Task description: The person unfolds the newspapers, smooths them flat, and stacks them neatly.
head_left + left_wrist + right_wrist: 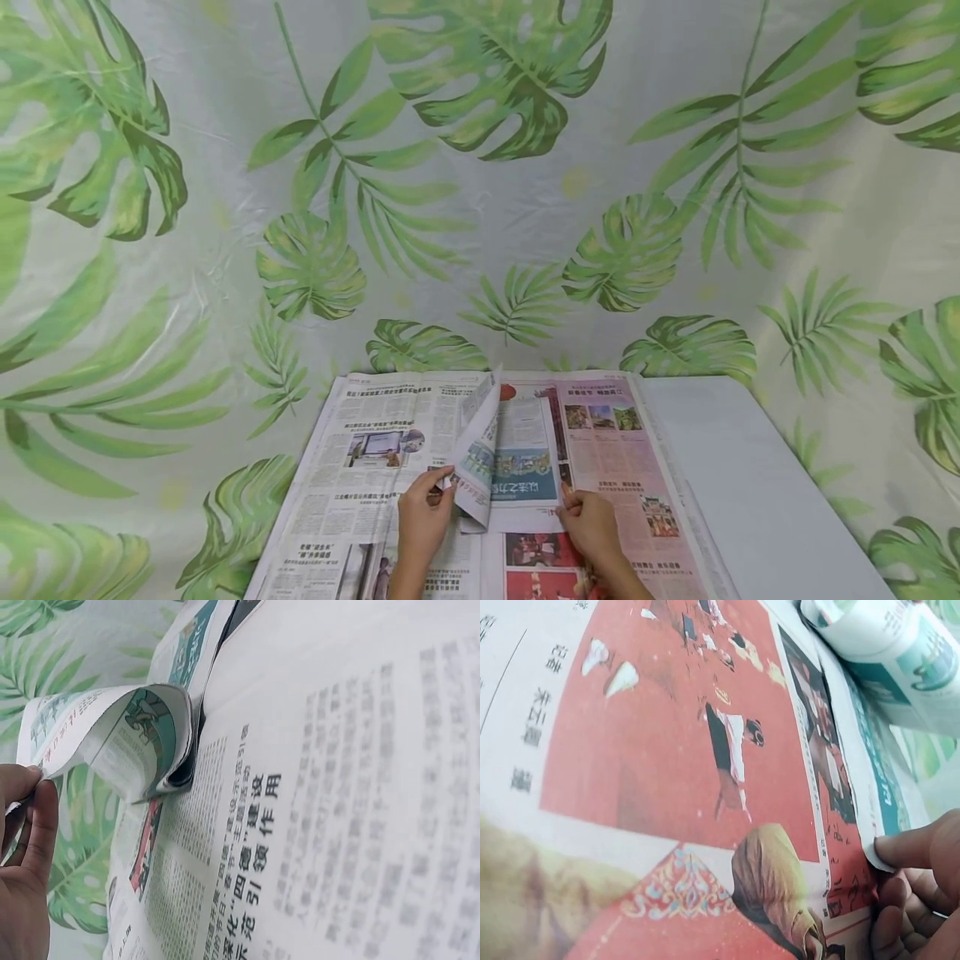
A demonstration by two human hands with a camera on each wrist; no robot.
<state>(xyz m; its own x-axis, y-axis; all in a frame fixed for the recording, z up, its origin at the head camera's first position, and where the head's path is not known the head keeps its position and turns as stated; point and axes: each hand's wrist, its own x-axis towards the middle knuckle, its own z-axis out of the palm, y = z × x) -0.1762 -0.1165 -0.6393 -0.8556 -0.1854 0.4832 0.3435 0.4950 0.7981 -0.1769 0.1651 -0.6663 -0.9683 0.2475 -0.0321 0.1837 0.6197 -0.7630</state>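
Observation:
A small folded newspaper (pixel 523 425) with a teal picture lies on large spread newspaper sheets (pixel 360 500). Its left part, a page (pixel 477 467), curls up and stands off the rest. My left hand (pixel 425 518) pinches the lower left corner of that raised page between thumb and fingers. In the left wrist view the page (pixel 64 724) bends over in a loop away from the hand (pixel 30 855). My right hand (pixel 592 527) pinches the lower right corner of the small newspaper, as the right wrist view shows at the thumb (pixel 907 847).
Under the newspapers is a white table (pixel 727 467), bare on the right side. Behind it hangs a pale curtain (pixel 525 208) printed with green leaves. The right-hand spread sheet (pixel 615 467) carries pink and red pictures.

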